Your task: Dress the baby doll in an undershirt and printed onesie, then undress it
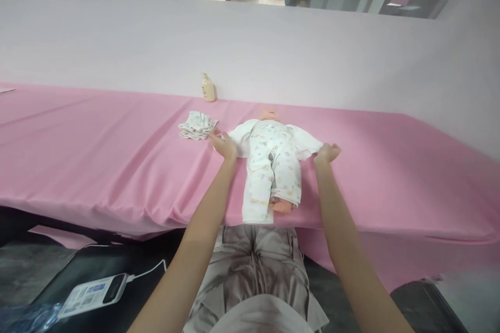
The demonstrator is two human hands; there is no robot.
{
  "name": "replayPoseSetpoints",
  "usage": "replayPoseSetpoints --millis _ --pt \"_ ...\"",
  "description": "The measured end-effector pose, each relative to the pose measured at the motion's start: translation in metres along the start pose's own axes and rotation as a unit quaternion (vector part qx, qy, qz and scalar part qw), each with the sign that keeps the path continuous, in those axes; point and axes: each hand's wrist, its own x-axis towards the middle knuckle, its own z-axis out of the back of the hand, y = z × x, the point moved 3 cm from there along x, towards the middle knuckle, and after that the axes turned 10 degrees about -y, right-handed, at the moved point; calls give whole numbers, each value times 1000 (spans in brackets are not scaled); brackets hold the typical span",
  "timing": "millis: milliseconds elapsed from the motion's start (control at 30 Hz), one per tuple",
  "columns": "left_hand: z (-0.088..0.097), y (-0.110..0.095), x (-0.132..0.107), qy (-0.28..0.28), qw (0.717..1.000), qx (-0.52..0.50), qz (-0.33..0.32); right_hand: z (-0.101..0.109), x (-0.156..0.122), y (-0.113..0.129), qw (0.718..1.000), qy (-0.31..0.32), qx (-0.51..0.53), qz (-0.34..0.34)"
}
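Note:
A baby doll (270, 160) in a white patterned sleepsuit lies on its back on the pink table (97, 156), feet toward me. My left hand (222, 144) rests at the end of the doll's left-side sleeve, fingers closed on the cuff. My right hand (327, 153) grips the end of the other sleeve, fingers curled. Both sleeves are spread out sideways. One bare foot (282, 206) shows at the bottom of the right trouser leg.
A small folded white cloth (196, 125) lies just left of my left hand. A cream pump bottle (208, 88) stands by the back wall. Below the table edge a white device with a cable (94, 294) sits on a dark surface.

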Motion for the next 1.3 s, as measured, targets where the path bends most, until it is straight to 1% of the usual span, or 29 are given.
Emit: replayPoseSetpoints --millis 33,67,100,133,167,200,233,267,300,367,433,500,600,700,767,833,867,933,967,1033,1100,1167,1200,1233,1300 --pt "-4 -4 -7 52 998 -8 -41 -4 -11 3 999 -13 -20 29" --pt "-10 -8 -16 114 990 -20 -74 -11 -23 7 998 -5 -34 57" --pt "-16 -11 -26 180 978 -29 -102 -19 -38 12 992 41 -57 109" --pt "-22 -13 -35 247 961 -31 -123 -29 -52 17 976 122 -78 163" --pt "-27 -13 -44 311 940 -25 -137 -38 -67 19 951 216 -95 201" --pt "-31 -12 -51 366 920 -14 -139 -44 -78 21 930 275 -103 221" --pt "-34 -10 -56 410 903 1 -132 -48 -86 21 915 319 -109 223" --pt "-36 -7 -58 440 890 15 -120 -49 -90 21 908 341 -115 212" --pt "-37 -4 -59 459 882 26 -106 -49 -91 19 910 348 -121 192" --pt "-37 0 -57 469 878 33 -91 -48 -86 15 915 356 -129 141" --pt "-36 1 -53 462 881 33 -97 -48 -80 11 918 367 -119 97" --pt "-36 2 -50 449 886 34 -111 -49 -76 8 919 374 -102 71" --pt "-36 1 -47 437 891 42 -116 -49 -74 7 923 370 -88 54" --pt "-34 -2 -47 437 891 46 -114 -49 -72 9 929 354 -88 61" --pt "-32 -6 -48 437 890 36 -126 -48 -70 11 933 337 -97 80" --pt "-30 -13 -51 439 885 26 -150 -49 -70 13 935 314 -115 117" --pt "-29 -16 -53 440 882 30 -166 -49 -70 15 933 301 -130 148" --pt "-26 -22 -55 438 874 61 -202 -49 -75 19 916 276 -170 235" --pt "-24 -25 -55 442 865 85 -221 -48 -80 22 900 266 -193 286" --pt "-15 -29 -54 466 836 129 -259 -43 -91 28 855 261 -238 379" --pt "0 -33 -53 508 793 152 -298 -32 -102 32 806 279 -279 442" --pt "23 -37 -52 551 753 151 -326 -16 -112 35 769 306 -304 472" --pt "36 -39 -51 570 739 145 -328 -7 -115 36 759 321 -308 475" --pt "47 -40 -52 591 727 139 -321 2 -118 36 756 336 -307 470" --pt "64 -42 -54 615 718 143 -292 17 -123 35 765 357 -300 445"
